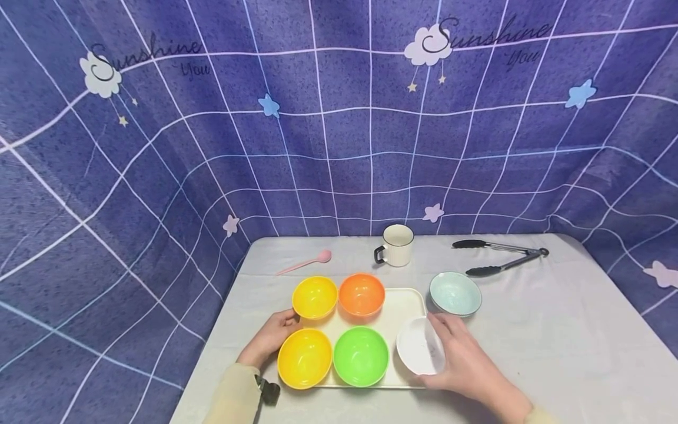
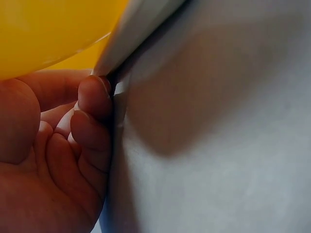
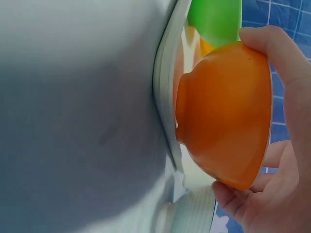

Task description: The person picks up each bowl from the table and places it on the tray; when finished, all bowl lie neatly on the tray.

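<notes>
My right hand (image 1: 466, 359) grips a bowl (image 1: 418, 346), white inside and orange outside (image 3: 228, 116), with the thumb and fingers on opposite sides of its rim. This bowl is over the right front part of a cream tray (image 1: 394, 303). At the tray's left edge my left hand (image 1: 275, 337) holds the rim with curled fingertips (image 2: 92, 94), partly hidden by the yellow bowls. On the tray are a back yellow bowl (image 1: 315, 297), a front yellow bowl (image 1: 304, 359), an orange bowl (image 1: 362, 294) and a green bowl (image 1: 361, 356).
Right of the tray stands a pale blue bowl (image 1: 455, 293). Behind are a pink spoon (image 1: 312, 261), a cream mug (image 1: 398, 246) with a black handle, and open black-tipped tongs (image 1: 503, 259). A blue checked curtain (image 1: 344, 135) surrounds the table's back and sides.
</notes>
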Tool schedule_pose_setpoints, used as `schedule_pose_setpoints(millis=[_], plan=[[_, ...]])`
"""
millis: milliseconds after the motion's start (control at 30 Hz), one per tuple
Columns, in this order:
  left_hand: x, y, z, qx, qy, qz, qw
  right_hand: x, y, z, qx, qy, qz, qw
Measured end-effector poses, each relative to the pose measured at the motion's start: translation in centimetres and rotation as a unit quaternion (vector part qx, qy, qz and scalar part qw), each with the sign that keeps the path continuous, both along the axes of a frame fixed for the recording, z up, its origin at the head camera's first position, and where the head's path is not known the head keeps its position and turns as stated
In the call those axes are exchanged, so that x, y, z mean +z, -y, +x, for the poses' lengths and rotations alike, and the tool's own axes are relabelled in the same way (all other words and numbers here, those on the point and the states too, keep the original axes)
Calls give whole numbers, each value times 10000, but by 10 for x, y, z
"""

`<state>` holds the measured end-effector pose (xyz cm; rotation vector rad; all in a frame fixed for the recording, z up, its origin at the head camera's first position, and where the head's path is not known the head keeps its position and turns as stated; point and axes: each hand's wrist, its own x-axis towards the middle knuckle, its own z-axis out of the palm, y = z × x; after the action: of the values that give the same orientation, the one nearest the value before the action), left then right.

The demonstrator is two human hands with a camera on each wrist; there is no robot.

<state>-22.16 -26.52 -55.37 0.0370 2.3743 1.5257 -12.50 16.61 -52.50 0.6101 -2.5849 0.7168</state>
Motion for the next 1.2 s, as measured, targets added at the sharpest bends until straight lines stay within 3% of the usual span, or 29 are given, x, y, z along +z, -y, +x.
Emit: schedule_pose_setpoints(millis=[300,800,1000,1200], plan=[[0,0,0,-110,-3,52,9999,-5,14,3,-40,497,203,9985],[1,2,1,-47,5,177,9998,-8,9,2,86,727,-126,9972],[0,2,1,-8,39,186,9998,7,-3,-9,12,811,-167,9966],[-3,1,0,47,58,91,9999,28,-36,-37,-351,854,-57,9957]])
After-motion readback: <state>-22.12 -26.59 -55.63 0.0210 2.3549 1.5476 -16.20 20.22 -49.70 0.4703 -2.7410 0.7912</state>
